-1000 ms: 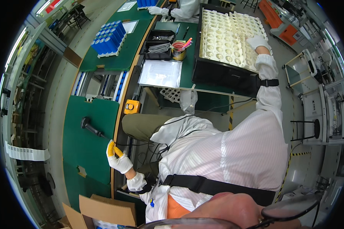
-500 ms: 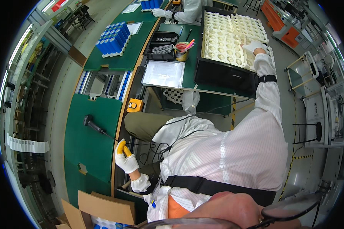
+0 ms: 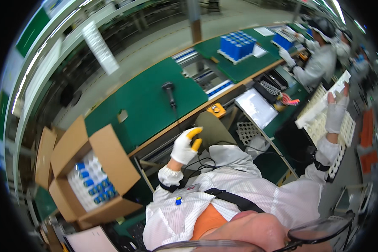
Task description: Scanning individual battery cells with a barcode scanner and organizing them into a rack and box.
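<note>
My right hand (image 3: 337,115), in a white glove, grips a white plastic tray (image 3: 323,100) at the right. The tray is seen edge-on and tilted, raised over a stack of cream trays with round holes (image 3: 347,128). My left hand (image 3: 185,145), gloved in white with yellow fingertips, hovers off the front edge of the green bench with thumb and finger apart and nothing between them. Beyond it, a black handheld scanner (image 3: 169,93) lies on the green bench top (image 3: 145,107), its cable running down past my left hand.
An open cardboard box (image 3: 113,153) at the left holds blue cylinders in white holders. A block of blue cylinders (image 3: 236,46) stands on the far bench. A yellow button box (image 3: 216,110) sits on the bench edge. A co-worker (image 3: 319,59) works at the far right.
My view has swung left, bringing the cardboard box fully in. My right hand has lifted a tray off the stack. The fingers of my left hand have spread apart.
</note>
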Available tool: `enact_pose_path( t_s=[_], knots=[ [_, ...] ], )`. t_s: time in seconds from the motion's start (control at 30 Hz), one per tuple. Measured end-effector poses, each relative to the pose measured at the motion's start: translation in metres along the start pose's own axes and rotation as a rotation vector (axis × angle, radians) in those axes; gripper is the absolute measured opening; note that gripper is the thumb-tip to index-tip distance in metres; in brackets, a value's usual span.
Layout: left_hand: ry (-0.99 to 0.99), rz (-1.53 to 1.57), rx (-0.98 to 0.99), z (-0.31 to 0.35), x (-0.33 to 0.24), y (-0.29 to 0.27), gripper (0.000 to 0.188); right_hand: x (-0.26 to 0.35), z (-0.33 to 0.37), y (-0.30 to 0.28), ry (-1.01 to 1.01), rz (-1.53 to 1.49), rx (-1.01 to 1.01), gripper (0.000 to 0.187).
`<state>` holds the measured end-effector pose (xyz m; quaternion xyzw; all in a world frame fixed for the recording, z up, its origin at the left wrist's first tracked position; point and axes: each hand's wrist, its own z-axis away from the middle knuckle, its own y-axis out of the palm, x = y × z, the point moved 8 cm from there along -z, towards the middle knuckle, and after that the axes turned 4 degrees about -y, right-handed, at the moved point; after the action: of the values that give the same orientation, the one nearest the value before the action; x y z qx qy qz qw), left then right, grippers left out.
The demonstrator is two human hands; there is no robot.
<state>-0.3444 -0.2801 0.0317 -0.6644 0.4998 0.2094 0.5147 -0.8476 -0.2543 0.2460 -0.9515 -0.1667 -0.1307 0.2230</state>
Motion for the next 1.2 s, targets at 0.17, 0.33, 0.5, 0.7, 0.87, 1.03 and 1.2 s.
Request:
enact_pose_path(
  t_s=[0.17, 0.33, 0.5, 0.7, 0.87, 1.03, 1.2],
  knots=[
    [0.183, 0.041, -0.063, 0.0, -0.075, -0.01, 0.097, 0.159, 0.037, 0.199, 0.471, -1.457, 0.331, 0.051],
    [-0.011, 0.168, -0.49, 0.046, -0.045, -0.048, 0.072, 0.313, 0.125, 0.308, 0.98, -1.844, 0.855, 0.064],
    [-0.181, 0.369, -0.957, 0.114, 0.001, -0.099, 0.039, 0.307, 0.145, 0.323, 0.249, -1.282, 1.165, 0.046],
    [-0.43, 1.054, -0.907, 0.146, 0.037, -0.109, 0.044, 0.261, 0.192, 0.345, 0.634, -1.415, 1.477, 0.035],
    [-0.573, 0.923, -0.753, 0.135, 0.042, -0.106, 0.05, 0.265, 0.196, 0.309, 0.741, -1.315, 1.364, 0.034],
    [-0.57, 0.848, -0.737, 0.112, 0.049, -0.109, 0.051, 0.253, 0.192, 0.315, 0.815, -1.318, 1.293, 0.039],
    [-0.515, 1.186, -0.702, 0.092, 0.06, -0.105, 0.053, 0.246, 0.193, 0.326, 0.862, -1.334, 1.259, 0.036]
  ],
)
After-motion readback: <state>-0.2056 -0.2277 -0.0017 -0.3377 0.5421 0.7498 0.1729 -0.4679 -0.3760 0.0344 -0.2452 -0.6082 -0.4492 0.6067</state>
